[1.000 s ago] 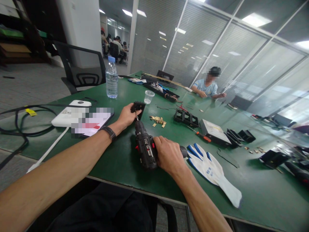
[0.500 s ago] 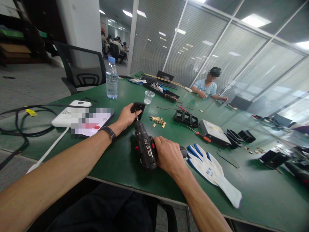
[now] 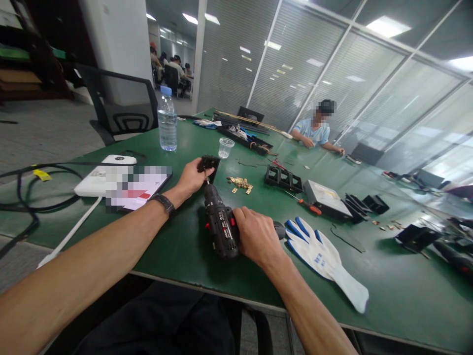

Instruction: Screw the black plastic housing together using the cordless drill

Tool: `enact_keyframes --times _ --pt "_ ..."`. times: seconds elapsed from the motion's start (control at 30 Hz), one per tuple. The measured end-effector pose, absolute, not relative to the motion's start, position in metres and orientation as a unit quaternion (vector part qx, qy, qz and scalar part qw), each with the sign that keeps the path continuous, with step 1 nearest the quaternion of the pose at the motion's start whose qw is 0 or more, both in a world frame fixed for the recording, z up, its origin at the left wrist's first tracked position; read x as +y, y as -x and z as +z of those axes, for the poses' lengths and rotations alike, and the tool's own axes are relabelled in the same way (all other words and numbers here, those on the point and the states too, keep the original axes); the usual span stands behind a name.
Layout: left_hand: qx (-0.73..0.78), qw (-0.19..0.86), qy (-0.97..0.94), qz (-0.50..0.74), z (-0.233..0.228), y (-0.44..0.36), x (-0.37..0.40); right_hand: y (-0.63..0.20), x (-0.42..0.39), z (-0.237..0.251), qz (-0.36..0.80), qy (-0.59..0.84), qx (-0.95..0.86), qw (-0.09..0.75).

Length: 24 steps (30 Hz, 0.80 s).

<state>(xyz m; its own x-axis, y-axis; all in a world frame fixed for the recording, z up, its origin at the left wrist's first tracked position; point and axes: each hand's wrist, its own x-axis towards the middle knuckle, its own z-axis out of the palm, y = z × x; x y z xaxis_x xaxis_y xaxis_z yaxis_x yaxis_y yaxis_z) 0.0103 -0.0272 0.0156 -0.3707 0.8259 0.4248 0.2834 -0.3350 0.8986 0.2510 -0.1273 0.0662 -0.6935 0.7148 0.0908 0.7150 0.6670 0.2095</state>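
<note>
My right hand (image 3: 258,234) is wrapped round the grip of a black cordless drill (image 3: 221,224) with red buttons. The drill points away from me, its bit touching or very close to a small black part (image 3: 211,163). That part is pinched in my left hand (image 3: 194,176), held a little above the green table (image 3: 177,236). Fingers hide some of the part, and the exact contact with the bit is too small to make out. Right of it lies a pile of small brass-coloured plates (image 3: 240,183). A clear plastic cup (image 3: 226,147) stands just behind.
A white-and-blue work glove (image 3: 321,256) lies right of the drill. Beyond it are a black frame (image 3: 283,180), an orange-handled screwdriver (image 3: 314,209) and a grey box (image 3: 325,198). Left are a water bottle (image 3: 167,121), a phone (image 3: 144,190) and cables. Another person (image 3: 314,130) sits across the table.
The view has shifted slightly, so everything sits a little further left in it. Both hands keep their hold on the drill and the black part, with no clear movement between them.
</note>
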Motion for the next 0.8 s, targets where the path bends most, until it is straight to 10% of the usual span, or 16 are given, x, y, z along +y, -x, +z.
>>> enact_keyframes --times 0.8 --pt "0.551 0.226 -0.502 0.627 0.017 -0.009 -0.029 -0.256 -0.113 0.056 -0.128 0.352 -0.927 -0.017"
